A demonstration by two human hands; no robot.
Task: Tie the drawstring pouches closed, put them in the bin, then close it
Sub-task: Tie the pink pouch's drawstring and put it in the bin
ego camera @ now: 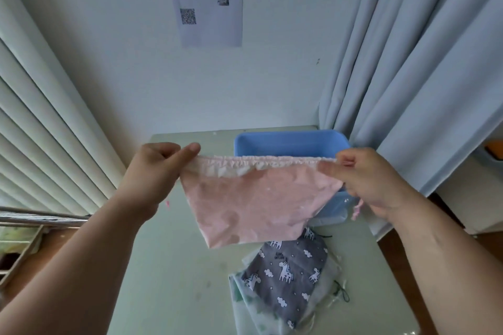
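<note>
- Left hand (160, 163) and right hand (364, 174) pinch the top corners of the pink fabric drawstring pouch (255, 198), aloft before the blue plastic bin (288, 141)
- Pull the pink cords (356, 211) outward evenly to cinch

A single wide-angle camera sits on the person's head, close on the near side of the blue bin (291, 141). It looks forward and down across the bin, reaching the wall (136, 76) behind it.

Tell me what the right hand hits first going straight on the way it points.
Likely the blue bin just beyond the right hand; depth is unclear, so it may pass over it.
</note>
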